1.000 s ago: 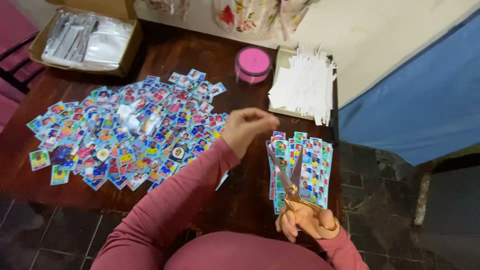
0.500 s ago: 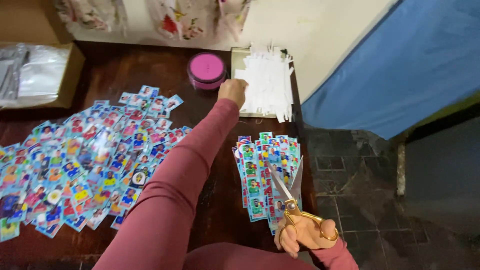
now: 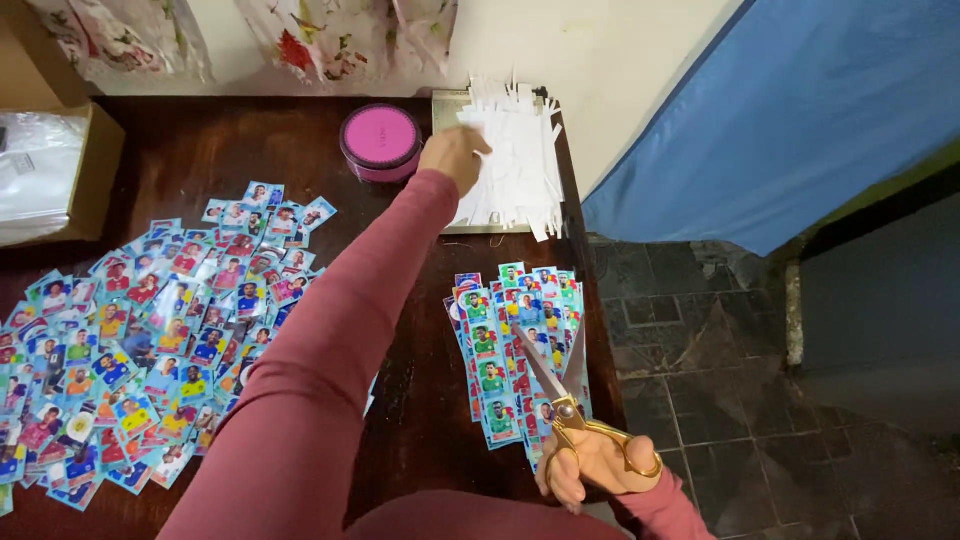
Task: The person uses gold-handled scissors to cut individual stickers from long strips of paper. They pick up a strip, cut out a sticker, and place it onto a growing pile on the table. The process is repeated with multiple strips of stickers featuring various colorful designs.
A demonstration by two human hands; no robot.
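Paper strips (image 3: 515,165), white and narrow, lie heaped on a tray at the worktop's (image 3: 200,140) twelve-to-one o'clock corner, hard against the wall and near the right edge. Our left hand (image 3: 452,155) rests on the heap's left side, knuckles up; fingers are curled over the strips, but we cannot tell whether the grip has closed on any.

Right hand (image 3: 590,462) at five o'clock, closed through the gold loops of the scissors (image 3: 560,385). Blades part open, tips pointing toward twelve, lying over the sticker sheets (image 3: 510,350).

Pink tin (image 3: 381,140) just at nine o'clock of the left hand. Loose cut stickers (image 3: 130,340) spread wide at eight to ten o'clock. Box of clear bags (image 3: 45,170) at the far left.

Risks as we judge them:
- Strips hang past the tray toward the edge; a careless drag could send them to the floor.
- Left sleeve (image 3: 330,360) passes just beside the loose stickers; a sweep back may scatter them.
- Open blades rest on uncut sheets while our eyes are on the far corner; a slip could nick a sheet or push the stack off the right edge.
- Elbowing the tin is possible.
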